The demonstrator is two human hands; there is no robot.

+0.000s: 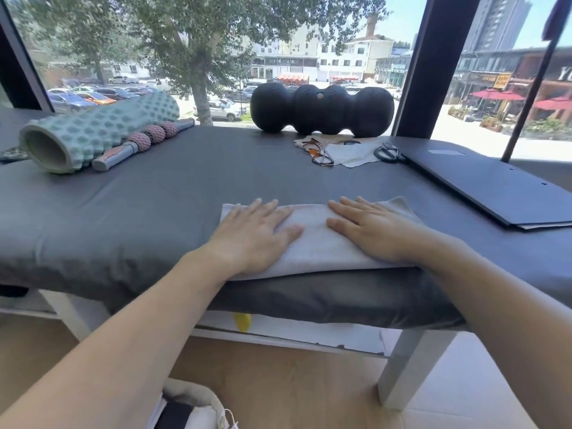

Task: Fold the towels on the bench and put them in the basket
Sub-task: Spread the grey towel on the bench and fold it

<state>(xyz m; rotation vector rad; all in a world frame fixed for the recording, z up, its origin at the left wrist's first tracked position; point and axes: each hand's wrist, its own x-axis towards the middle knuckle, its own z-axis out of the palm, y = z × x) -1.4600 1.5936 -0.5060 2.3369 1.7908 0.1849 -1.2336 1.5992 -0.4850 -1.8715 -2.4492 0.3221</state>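
Head view: your left hand (253,233) and right hand (371,227) press flat, fingers straight, on the folded, nubby grey towel (312,239) at centre frame, on the smooth dark-padded table (154,205).

we read only the large pale letters "YO" on a shopfront sign (565,73) outside the window, other street signs too blurred for us

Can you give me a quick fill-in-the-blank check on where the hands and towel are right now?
1. Both the left hand and the right hand lie ____ on the towel.
2. The towel sits at the ____ edge of the bench.
3. The black peanut-shaped roller stands by the ____.
4. The glasses lie to the ____ of the scissors.

Missing words: flat; near; window; left
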